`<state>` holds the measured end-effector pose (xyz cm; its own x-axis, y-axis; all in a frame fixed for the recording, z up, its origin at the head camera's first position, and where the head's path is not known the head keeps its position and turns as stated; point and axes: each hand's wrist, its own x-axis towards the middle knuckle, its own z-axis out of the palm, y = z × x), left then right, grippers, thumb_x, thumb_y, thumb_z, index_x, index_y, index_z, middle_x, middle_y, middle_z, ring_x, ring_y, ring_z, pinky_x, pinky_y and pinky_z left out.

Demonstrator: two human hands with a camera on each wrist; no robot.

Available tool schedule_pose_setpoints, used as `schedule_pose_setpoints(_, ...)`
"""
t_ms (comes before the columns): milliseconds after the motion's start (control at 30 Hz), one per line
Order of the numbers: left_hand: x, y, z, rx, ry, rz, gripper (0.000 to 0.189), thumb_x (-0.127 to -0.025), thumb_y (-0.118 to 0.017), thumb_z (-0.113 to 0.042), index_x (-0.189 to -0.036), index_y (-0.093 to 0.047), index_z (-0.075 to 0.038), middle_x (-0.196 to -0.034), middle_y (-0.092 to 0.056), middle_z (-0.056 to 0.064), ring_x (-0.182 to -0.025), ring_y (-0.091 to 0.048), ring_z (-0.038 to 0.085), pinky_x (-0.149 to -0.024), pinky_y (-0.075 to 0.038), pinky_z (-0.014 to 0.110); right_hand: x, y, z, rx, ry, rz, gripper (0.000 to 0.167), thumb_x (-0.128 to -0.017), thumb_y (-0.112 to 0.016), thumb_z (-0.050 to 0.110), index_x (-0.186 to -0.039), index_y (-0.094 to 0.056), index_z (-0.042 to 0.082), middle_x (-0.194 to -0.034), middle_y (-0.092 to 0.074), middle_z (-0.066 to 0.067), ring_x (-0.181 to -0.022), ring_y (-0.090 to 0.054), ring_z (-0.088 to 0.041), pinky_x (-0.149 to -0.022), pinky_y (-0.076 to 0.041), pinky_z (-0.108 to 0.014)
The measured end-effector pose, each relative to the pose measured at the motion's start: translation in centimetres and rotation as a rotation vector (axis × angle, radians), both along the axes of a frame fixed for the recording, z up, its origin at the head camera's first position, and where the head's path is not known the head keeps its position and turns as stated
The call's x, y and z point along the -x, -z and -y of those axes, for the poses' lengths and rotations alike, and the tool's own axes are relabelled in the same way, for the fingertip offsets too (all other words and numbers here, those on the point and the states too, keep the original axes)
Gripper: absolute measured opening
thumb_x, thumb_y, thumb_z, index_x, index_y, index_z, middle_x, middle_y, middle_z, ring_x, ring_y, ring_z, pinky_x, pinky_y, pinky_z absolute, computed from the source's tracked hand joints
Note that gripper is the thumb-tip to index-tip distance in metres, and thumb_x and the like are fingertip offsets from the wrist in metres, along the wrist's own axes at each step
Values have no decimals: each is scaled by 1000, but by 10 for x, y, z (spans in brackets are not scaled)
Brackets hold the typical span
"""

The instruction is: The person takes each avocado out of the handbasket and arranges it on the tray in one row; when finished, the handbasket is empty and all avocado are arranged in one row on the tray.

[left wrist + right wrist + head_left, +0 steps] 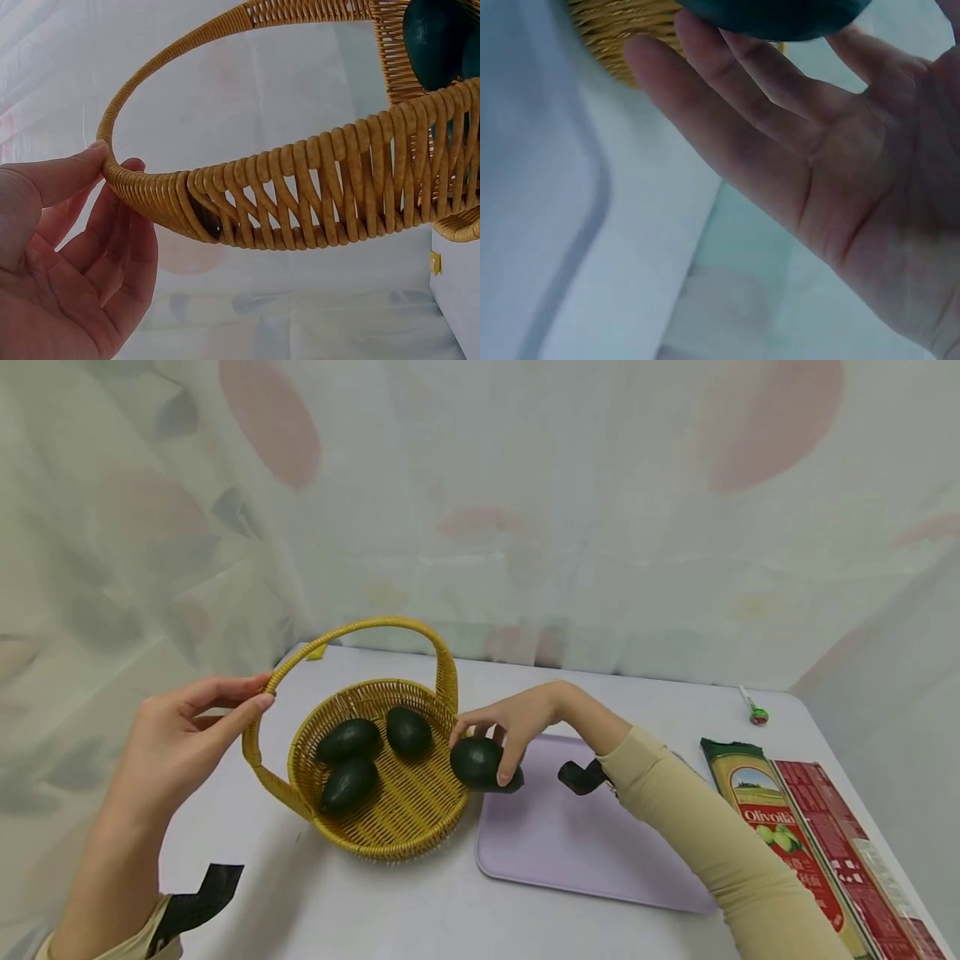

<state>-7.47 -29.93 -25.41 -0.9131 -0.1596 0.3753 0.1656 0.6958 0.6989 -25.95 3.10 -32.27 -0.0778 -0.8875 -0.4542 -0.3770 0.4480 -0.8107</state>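
With thumb and fingers, my left hand (183, 739) pinches the arched handle (150, 191) of a yellow wicker basket (405, 852), which leans a little on the table. Inside the basket lie three dark green avocados, two together at the left (349, 741) and one at the back (408, 732). My right hand (521, 718) grips another avocado (477, 763) from above, at the basket's right rim and over the left edge of a lilac tray (570, 843). In the right wrist view only the underside of that avocado (780, 16) shows, above the fingers.
A red and green Olivoilà packet (772, 818) lies right of the tray, partly behind my right sleeve. Farther back is a lollipop (757, 716). A small yellow object (317, 652) sits behind the basket handle. A patterned curtain (525, 527) closes off the table's back.
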Motion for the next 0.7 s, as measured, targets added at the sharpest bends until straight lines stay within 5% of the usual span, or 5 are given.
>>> schedule_pose_setpoints(367,1,2,1,-1,-7,13,24,-90,-72,-23,-107,-73,-7,-105,-68,-23,-88,-64,-2,-72,-49,7,-4,39,-45,112,286,-69,72,-74,-86,27,-133,-44,29,-123,-56,-3,-114,-54,-20,-95,-45,-39)
schedule_pose_setpoints(700,1,3,1,-2,-7,-2,23,-90,-73,-22,-106,-73,-7,-105,-69,-23,-88,-64,-2,-71,-49,7,-11,76,-58,156,539,-38,72,-75,-86,26,-133,-44,23,-114,-60,-9,-105,-57,-22,-91,-44,-39)
